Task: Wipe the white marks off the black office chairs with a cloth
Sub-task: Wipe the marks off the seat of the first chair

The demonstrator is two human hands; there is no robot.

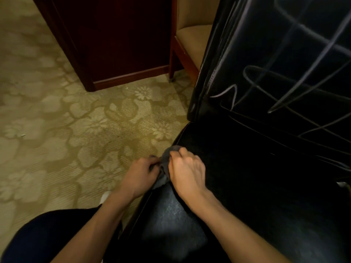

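A: Cloth sits bunched at the black chair seat's left edge, pinched by left hand and right hand.
B: Bunched like that, it'd likely smear the white marks on the backrest.

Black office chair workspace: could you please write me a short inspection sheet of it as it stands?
Surface: black chair seat, dark, no marks seen on it.
Job's things: grey cloth at the seat's left edge; white marks scrawled across the chair back.
Clutter: nothing seen.
Hands: left hand and right hand both grip the cloth.
Cables: nothing seen.
Surroundings: floral carpet, dark wooden cabinet, tan upholstered chair.
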